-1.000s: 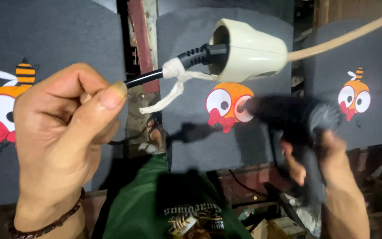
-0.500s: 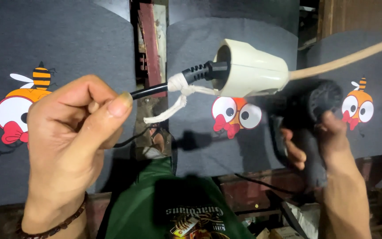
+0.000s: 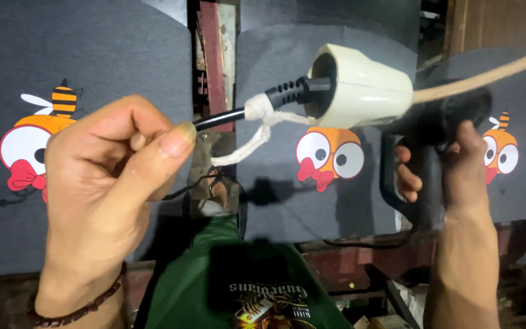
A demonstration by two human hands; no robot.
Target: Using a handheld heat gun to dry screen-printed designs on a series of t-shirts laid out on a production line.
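My left hand is closed around a black power cable held up near the camera. The cable's black plug sits in a cream socket with a beige cord running off to the right; a white string is knotted around the cable. My right hand grips the handle of a black heat gun, pointed at the grey fabric panels. The middle panel carries an orange cartoon bird print.
Grey fabric panels lie side by side on boards, each with a cartoon print: one at the left, another at the right. A reddish frame post stands between the panels. My green trouser leg shows below.
The view has shifted, with the prints sliding rightward and down. My right hand has raised the heat gun behind the socket. My left hand keeps its hold on the cable.
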